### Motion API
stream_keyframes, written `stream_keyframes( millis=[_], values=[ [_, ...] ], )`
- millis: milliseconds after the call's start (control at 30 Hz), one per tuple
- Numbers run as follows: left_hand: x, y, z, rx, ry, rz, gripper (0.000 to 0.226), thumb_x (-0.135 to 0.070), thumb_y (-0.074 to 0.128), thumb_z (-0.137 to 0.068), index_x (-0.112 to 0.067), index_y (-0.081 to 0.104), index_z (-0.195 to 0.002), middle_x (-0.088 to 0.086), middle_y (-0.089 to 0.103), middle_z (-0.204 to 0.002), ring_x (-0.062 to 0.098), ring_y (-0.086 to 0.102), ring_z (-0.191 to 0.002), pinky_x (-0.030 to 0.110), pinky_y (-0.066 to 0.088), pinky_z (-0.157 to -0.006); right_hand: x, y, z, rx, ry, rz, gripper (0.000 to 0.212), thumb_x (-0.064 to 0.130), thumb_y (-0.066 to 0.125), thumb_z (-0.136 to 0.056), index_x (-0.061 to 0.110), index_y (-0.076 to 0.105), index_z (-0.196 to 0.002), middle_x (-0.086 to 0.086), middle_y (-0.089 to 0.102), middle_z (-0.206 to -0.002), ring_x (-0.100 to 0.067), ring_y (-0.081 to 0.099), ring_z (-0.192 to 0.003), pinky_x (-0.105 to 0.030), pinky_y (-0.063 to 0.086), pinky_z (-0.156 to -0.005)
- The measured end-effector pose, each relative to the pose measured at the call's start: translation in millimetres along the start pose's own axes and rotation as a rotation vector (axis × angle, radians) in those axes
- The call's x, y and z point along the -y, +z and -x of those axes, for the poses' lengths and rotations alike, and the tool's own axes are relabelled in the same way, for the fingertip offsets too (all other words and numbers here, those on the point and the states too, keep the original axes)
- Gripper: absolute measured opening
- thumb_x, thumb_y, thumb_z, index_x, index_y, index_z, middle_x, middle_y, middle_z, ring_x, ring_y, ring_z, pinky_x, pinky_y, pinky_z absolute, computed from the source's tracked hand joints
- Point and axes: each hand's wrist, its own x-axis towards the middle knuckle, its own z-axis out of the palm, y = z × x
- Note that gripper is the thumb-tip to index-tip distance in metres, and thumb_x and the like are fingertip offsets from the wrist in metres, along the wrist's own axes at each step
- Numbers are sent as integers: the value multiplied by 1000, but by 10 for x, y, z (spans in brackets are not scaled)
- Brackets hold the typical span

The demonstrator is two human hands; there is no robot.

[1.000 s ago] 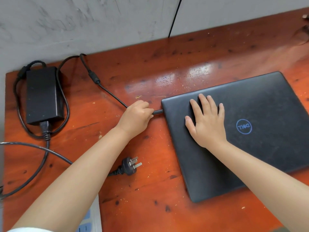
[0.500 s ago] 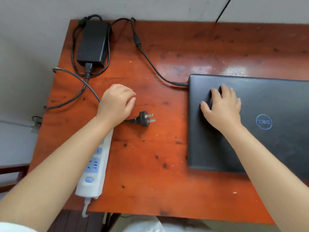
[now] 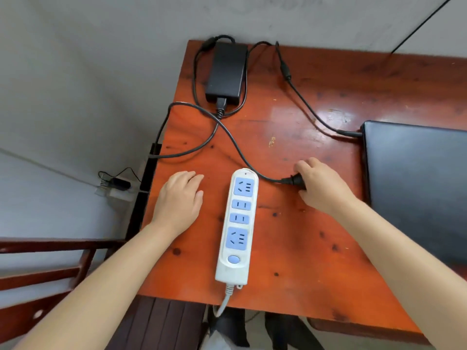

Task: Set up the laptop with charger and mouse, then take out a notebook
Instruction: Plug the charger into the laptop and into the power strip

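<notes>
A closed black laptop [image 3: 417,188] lies at the right of the red-brown wooden table [image 3: 290,248]. The charger's thin cable [image 3: 310,109] runs into the laptop's left edge. The black charger brick [image 3: 227,72] sits at the table's far left corner. Its mains lead loops down to a black plug [image 3: 292,180], and my right hand [image 3: 321,188] is closed around that plug just right of a white power strip [image 3: 238,223] with blue sockets. My left hand [image 3: 180,198] rests flat on the table left of the strip, holding nothing. No mouse or notebook is in view.
The grey wall runs behind the table. A wooden chair frame [image 3: 50,261] stands at the lower left. A small wall socket with wires [image 3: 116,188] sits on the floor side, left of the table. The strip's white cord [image 3: 225,299] hangs over the front edge.
The view has swung left and down. My right hand left the laptop lid and took hold of the plug. My left hand moved off the plug's lead to rest left of the power strip.
</notes>
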Motion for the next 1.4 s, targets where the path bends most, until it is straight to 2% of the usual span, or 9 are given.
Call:
stream_keyframes(
  millis=[133, 267, 367, 533, 667, 800, 933, 1133, 1400],
  values=[
    [-8, -70, -56, -33, 171, 74, 32, -1, 63, -82, 7, 62, -113, 27, 64, -116, 43, 55, -115, 52, 45, -96, -80, -43, 93, -18, 41, -390, 47, 12, 76, -72, 10, 54, -112, -8, 62, -105, -26, 58, -96, -34, 49, -85],
    [-271, -195, -208, -86, 481, 97, 44, -17, 70, -72, 8, 64, -107, 30, 67, -108, 47, 59, -107, 59, 47, -88, 54, -109, 232, -25, 102, -1036, 31, -1, 71, -73, 22, 53, -81, 12, 67, -73, -11, 64, -68, -11, 52, -62],
    [-403, -308, -306, -163, 600, 78, 44, -26, 66, -74, 0, 58, -110, 32, 67, -99, 48, 61, -100, 63, 46, -86, 164, -117, 288, -22, 88, -1152, 26, -5, 66, -76, 19, 54, -77, 12, 73, -58, -3, 67, -53, -20, 52, -59],
    [-461, -440, -336, -175, 704, 75, 22, -20, 59, -77, -1, 70, -80, 18, 70, -71, 29, 53, -79, 39, 53, -80, 325, -36, 352, 86, 24, -1336, 25, -16, 60, -75, 9, 56, -78, 2, 73, -57, -8, 67, -49, -18, 55, -48],
    [-352, -552, -376, -3, 816, -14, 31, -18, 50, -79, 1, 69, -65, 12, 62, -48, 26, 58, -42, 26, 47, -44, 305, 65, 382, -82, 61, -1317, 25, 0, 57, -85, 23, 63, -82, 13, 74, -71, -6, 69, -71, -18, 54, -68],
    [-169, -640, -337, 96, 714, -7, 39, -25, 42, -79, 0, 72, -78, 10, 64, -46, 23, 61, -40, 22, 50, -38, 89, 217, 300, -423, 301, -902, 15, 15, 52, -92, 12, 66, -98, -7, 67, -103, -27, 59, -106, -34, 42, -92],
    [-73, -644, -358, 176, 668, 45, 43, -29, 41, -83, 0, 72, -92, 15, 73, -66, 29, 69, -59, 36, 58, -51, 13, 560, 179, -320, 311, -305, 42, 23, 49, -92, 6, 46, -131, -13, 37, -148, -28, 26, -140, -43, 15, -115],
    [-225, -709, -463, 98, 676, -99, 22, -16, 54, -85, -1, 70, -88, 18, 67, -68, 34, 66, -65, 37, 51, -52, 22, 692, 162, -391, 306, -192, 48, 29, 49, -91, 9, 43, -134, -12, 33, -150, -28, 22, -141, -49, 10, -116],
    [-539, -717, -661, 294, 558, -433, 28, -27, 40, -97, -11, 62, -93, 10, 66, -89, 31, 60, -87, 30, 36, -60, 11, 663, 170, -390, 306, -221, 48, 31, 51, -90, 9, 45, -132, -12, 35, -149, -29, 23, -141, -49, 11, -115]
  ],
)
